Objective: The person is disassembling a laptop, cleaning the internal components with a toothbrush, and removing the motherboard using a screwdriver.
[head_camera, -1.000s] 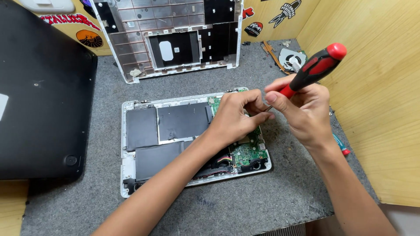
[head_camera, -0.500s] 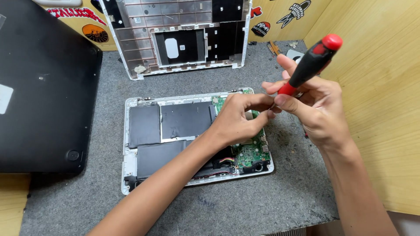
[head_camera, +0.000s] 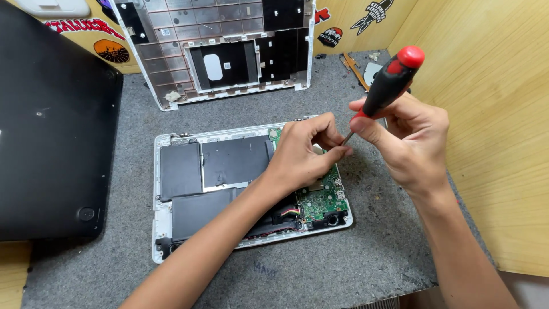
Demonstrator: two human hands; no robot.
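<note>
An opened white laptop base [head_camera: 163, 229] lies on the grey mat, showing black battery cells [head_camera: 234, 160] and a green circuit board [head_camera: 323, 197] at its right end. My left hand [head_camera: 303, 154] rests over the board's upper part, fingertips pinched at the screwdriver's metal tip. My right hand [head_camera: 412, 143] grips a red and black screwdriver [head_camera: 392, 80], tilted with its handle up and to the right. What sits under the left fingers is hidden.
The laptop's removed white bottom cover [head_camera: 229, 51] leans at the back. A black laptop [head_camera: 51, 126] lies at the left. Wooden walls [head_camera: 492, 114] with stickers close the right and rear. Small parts [head_camera: 357, 66] lie at the back right of the grey mat [head_camera: 372, 257].
My right hand has tipped the screwdriver more upright, and both hands have stayed over the board's upper right. The view has shifted slightly.
</note>
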